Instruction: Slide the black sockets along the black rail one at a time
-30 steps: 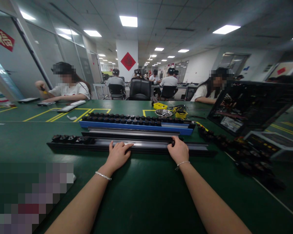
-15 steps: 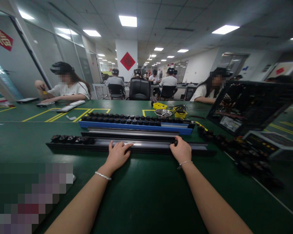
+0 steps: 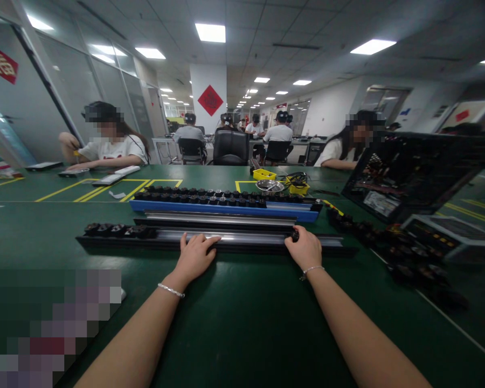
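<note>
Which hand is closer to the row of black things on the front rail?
Left. The left hand rests on the front rail, to the right of the black parts. The right hand is farther along, pinching a small black piece.

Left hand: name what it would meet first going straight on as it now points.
Past the long black front rail it touches, the left hand would probably first meet the shorter black rail with a silver channel just behind; one view leaves the gap between them unclear.

an office-like workshop, with people seated at long workbenches (image 3: 242, 323).
</note>
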`<state>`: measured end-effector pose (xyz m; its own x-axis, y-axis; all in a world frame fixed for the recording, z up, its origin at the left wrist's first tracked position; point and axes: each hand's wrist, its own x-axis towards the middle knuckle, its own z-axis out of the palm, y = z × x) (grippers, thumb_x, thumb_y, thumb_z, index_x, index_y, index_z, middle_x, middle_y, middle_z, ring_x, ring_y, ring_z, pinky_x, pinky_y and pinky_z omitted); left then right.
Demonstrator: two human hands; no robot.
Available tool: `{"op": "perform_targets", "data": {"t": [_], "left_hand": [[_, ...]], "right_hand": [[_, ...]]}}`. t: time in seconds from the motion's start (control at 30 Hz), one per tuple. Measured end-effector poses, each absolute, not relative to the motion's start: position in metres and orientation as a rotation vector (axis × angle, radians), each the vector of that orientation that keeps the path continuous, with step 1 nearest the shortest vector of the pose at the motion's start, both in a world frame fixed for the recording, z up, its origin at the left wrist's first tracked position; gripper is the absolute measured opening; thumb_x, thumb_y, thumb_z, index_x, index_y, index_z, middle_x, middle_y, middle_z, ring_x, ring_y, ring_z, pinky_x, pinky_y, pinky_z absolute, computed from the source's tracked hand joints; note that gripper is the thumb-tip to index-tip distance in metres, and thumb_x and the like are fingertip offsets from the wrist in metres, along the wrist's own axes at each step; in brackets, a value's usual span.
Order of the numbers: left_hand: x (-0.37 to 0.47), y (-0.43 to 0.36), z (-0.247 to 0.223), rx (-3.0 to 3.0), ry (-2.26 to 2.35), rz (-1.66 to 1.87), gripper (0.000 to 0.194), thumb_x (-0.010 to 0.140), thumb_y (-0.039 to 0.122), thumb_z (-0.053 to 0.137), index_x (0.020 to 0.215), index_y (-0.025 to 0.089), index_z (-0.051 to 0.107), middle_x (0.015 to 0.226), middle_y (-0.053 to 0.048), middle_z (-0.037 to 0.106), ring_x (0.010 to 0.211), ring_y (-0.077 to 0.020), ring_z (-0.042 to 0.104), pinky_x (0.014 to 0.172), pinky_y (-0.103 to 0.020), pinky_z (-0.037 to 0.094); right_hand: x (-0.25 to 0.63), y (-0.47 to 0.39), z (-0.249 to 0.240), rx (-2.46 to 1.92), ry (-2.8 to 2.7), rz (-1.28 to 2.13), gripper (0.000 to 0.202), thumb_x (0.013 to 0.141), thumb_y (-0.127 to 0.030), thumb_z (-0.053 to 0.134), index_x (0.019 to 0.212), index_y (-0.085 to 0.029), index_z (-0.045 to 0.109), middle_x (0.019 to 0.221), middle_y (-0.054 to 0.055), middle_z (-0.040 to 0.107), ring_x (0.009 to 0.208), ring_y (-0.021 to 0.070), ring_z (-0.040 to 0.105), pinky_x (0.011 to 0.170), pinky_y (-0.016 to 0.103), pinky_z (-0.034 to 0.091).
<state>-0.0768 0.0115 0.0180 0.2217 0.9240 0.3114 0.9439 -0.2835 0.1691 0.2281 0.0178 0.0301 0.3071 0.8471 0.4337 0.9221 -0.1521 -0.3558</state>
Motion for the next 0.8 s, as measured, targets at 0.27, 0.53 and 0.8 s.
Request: {"op": "perform_targets", "data": {"t": [0.27,0.53,0.8], "left_hand": [[-0.077,0.0121,0.0171,-2.413,-1.841,-0.55,0.038,0.084,0.033,0.044,0.12,0.037,0.055,0.091,-0.002,0.059,0.098,-0.0214,0.054,0.106,-0.058,0.012],[-0.0771,0.0118,0.0169,-2.403,-1.822,-0.548,0.038,0.085,0.032,0.043,0.12,0.037,0.055,0.09,-0.001,0.059,0.096,-0.0204,0.054,0.106,-0.056,0.013],[-0.0769,0.012,0.0177,-2.415,-1.845,-0.549,0.037,0.084,0.032,0.044,0.119,0.037,0.055,0.091,-0.001,0.059,0.096,-0.0203,0.054,0.106,-0.057,0.012]], "right_hand": [[0.2319,0.0201,0.0287,-2.039,-1.54,-0.146,0.042,0.073,-0.025,0.048,0.114,-0.018,0.056,0.101,0.008,0.065,0.098,0.0231,0.056,0.086,0.034,0.038],[0.2355,0.0207,0.0285,-2.031,-1.534,-0.126,0.042,0.073,-0.024,0.048,0.113,-0.018,0.055,0.1,0.008,0.066,0.098,0.0226,0.057,0.088,0.034,0.037],[0.2341,0.0192,0.029,-2.033,-1.53,-0.17,0.041,0.073,-0.025,0.048,0.112,-0.016,0.056,0.101,0.01,0.065,0.099,0.024,0.056,0.09,0.038,0.036]]}}
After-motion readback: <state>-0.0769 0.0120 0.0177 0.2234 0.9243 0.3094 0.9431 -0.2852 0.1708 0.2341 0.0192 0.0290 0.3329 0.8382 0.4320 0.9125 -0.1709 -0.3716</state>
